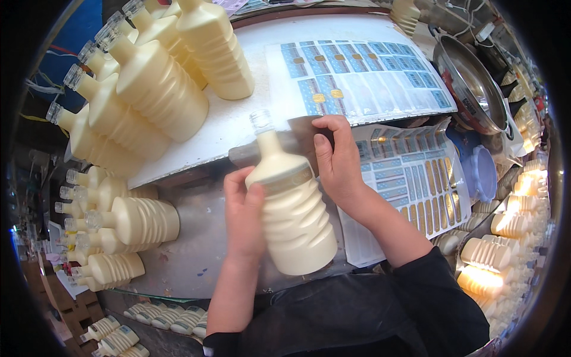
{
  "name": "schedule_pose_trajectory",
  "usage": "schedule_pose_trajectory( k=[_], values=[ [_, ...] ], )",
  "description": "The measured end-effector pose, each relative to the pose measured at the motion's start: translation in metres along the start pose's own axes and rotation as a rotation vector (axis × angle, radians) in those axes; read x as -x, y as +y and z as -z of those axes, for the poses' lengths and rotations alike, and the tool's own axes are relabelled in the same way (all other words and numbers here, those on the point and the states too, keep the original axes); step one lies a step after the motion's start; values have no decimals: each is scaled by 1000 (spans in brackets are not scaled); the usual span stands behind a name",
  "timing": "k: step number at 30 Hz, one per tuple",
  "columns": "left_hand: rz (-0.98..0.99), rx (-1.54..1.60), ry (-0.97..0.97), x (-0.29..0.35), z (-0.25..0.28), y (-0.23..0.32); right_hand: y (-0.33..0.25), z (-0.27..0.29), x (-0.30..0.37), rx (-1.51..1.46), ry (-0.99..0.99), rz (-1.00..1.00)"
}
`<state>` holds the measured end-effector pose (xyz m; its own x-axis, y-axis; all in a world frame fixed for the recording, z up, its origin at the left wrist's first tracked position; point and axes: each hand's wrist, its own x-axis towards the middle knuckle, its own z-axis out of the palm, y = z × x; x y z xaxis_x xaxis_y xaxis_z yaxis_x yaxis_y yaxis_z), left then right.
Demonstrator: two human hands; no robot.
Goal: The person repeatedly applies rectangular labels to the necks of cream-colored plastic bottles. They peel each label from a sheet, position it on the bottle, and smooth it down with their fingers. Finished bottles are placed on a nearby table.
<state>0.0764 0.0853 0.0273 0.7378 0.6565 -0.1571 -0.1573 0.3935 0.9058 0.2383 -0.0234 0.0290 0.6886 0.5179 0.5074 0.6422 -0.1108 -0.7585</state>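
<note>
In the middle, my left hand (244, 205) grips a cream plastic bottle (297, 220) by its left side, thumb on the front. This bottle tilts with its clear threaded neck pointing away from me. A grey-and-gold label band (288, 180) runs across its shoulder, above the wavy ribs. My right hand (340, 157) hovers just right of the bottle, apart from it, with thumb and forefinger spread and the other fingers mostly hidden. Behind its fingertips is a dark brown flat piece (304, 134); whether they touch it I cannot tell.
A white board (262, 53) carries a label sheet (363, 77) and several upright cream bottles (160, 89). Another label sheet (410, 184) lies right of my forearm. More bottles (146, 220) lie at the left. A metal pan (476, 77) and blue tub (479, 172) stand right.
</note>
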Motion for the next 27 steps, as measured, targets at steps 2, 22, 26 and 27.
schedule_pose_trajectory(
  k=[2, 22, 26, 27],
  values=[
    [41, 62, 16, 0, 3, 0, -3, 3, -3, -21, 2, -21],
    [-166, -298, -22, 19, -10, -3, -100, -9, -38, 301, -403, 157],
    [-200, -424, 9, 22, -12, -1, -98, -9, -39, 268, -379, 155],
    [-208, -450, 12, 22, -13, 1, -98, -11, -37, 253, -369, 183]
  ],
)
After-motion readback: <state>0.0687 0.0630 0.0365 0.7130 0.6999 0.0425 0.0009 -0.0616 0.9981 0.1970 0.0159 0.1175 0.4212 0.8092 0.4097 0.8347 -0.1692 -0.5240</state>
